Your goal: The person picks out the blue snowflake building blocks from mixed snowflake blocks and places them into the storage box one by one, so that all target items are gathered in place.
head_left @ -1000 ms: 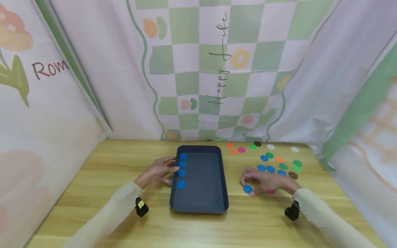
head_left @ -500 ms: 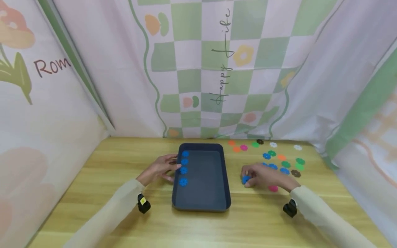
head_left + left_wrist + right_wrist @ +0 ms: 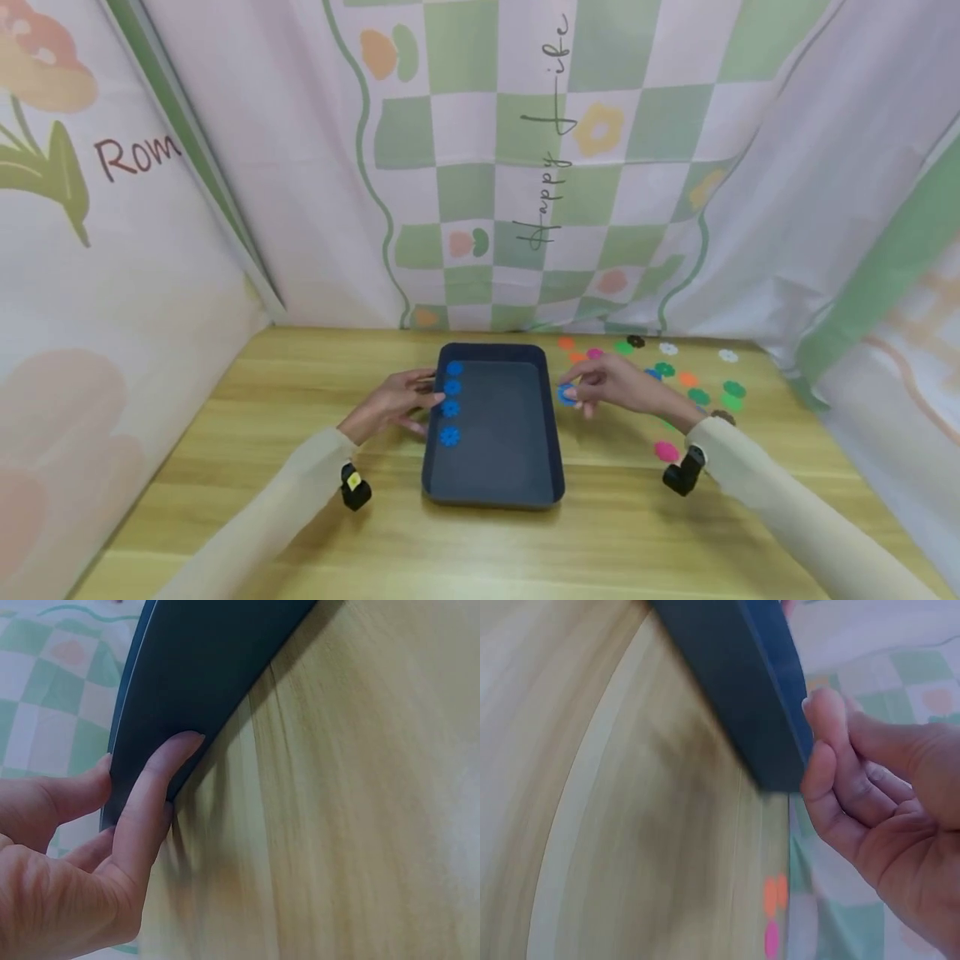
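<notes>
A dark rectangular baking tray [image 3: 504,433] lies on the wooden table [image 3: 315,533]. Along its left inner side several blue flower-shaped plastic discs [image 3: 450,408] form a column. My left hand [image 3: 392,403] grips the tray's left wall, and in the left wrist view its fingers [image 3: 142,802] lie against the dark outer side. Just off the tray's right rim, my right hand [image 3: 617,385] pinches another blue flower-shaped disc [image 3: 566,395] between thumb and fingertips. That disc is hidden behind the fingers [image 3: 826,720] in the right wrist view.
Loose flower-shaped discs are scattered right of the tray: a pink one [image 3: 666,452], an orange one [image 3: 687,380], a white one [image 3: 727,356], a dark green one [image 3: 734,389] and several others. A patterned curtain [image 3: 525,208] hangs behind the table's back edge.
My right hand has lifted the blue disc away from the scattered pieces and moved it left and back, close to the tray. My left hand has stayed on the tray's wall.
</notes>
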`<state>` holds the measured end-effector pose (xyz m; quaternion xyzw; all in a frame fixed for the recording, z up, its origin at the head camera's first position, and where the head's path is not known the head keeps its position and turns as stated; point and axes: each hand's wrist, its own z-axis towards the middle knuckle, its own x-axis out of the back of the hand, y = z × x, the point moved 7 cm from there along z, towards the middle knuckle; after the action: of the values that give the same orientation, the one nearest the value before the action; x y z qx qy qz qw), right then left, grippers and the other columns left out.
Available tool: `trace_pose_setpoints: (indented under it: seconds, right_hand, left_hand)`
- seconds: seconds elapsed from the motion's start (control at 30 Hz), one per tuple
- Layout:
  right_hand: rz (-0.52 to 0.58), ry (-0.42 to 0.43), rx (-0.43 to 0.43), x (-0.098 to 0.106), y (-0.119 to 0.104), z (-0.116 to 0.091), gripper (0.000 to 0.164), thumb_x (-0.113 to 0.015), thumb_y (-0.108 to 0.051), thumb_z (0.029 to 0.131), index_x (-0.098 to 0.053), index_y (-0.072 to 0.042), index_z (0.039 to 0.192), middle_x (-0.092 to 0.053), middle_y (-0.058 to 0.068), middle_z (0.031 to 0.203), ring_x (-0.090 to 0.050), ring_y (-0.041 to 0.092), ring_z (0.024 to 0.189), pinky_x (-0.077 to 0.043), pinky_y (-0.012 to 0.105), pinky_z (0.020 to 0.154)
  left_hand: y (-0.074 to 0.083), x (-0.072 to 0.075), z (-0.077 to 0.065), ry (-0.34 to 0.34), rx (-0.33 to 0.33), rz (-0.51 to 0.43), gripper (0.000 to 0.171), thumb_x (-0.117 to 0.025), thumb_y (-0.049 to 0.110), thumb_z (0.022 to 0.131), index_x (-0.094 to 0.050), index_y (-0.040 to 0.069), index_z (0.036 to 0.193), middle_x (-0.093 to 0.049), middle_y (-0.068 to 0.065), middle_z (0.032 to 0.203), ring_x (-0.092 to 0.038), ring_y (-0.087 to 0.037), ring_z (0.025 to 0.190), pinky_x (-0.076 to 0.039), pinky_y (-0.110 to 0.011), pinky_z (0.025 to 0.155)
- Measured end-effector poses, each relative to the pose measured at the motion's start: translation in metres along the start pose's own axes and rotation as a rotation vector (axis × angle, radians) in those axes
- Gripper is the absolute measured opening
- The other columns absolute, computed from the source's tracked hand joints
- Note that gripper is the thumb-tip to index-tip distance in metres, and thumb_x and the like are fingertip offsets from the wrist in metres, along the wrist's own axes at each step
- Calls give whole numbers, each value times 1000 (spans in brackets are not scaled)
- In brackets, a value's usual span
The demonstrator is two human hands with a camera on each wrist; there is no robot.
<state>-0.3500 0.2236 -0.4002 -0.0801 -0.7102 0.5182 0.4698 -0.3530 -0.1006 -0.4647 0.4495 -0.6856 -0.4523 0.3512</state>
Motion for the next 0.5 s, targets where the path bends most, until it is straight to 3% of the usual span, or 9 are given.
trace_pose_setpoints:
  seconds: [0.27,0.5]
  right_hand:
    - [83,-132,10,-30,-25,38,36,-53,-3,109,-54,17,139,-78,22,92,-78,34,84,-64,56,84]
    - [185,-159,-40,-69,-35,65,15,-57,2,105,-60,12,116,-75,31,95,-78,36,82,-63,61,83]
  left_hand:
    - [4,-3,0,-8,-15,1,68,-66,10,104,-33,10,164,-35,-24,166,-46,-45,145,-68,-41,69]
    - [4,-2,0,-20,-4,0,65,-59,6,107,-31,9,165,-31,-26,167,-40,-47,149,-68,-41,69]
